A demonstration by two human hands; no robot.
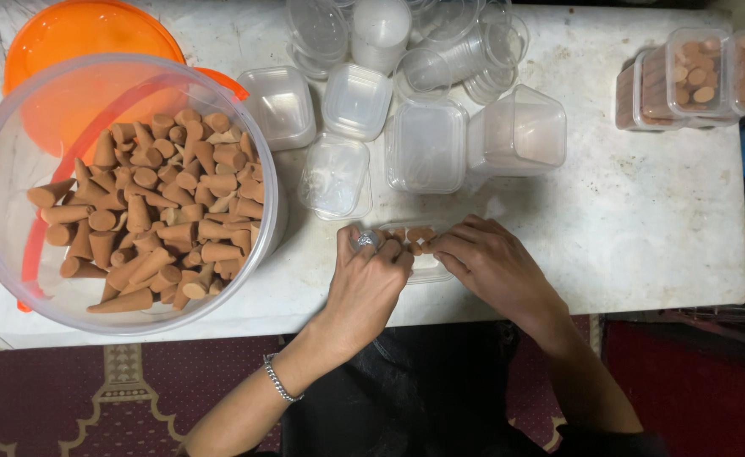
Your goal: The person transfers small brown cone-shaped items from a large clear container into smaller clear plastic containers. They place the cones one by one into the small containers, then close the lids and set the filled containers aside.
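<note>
Both hands (pixel 427 254) grasping cones | small box (pixel 427 267) at table edge (pixel 389 315) | right side open

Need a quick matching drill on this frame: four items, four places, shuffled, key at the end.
Things:
1. large clear bowl of brown cones
2. orange lid
3. filled clear boxes
4. small clear box under both hands (left hand, right hand)

Places:
A. far right end of the table
B. near table edge, centre
C. left side of the table
D. far left corner, behind the bowl

Pairs: 1-C, 2-D, 3-A, 4-B
</note>
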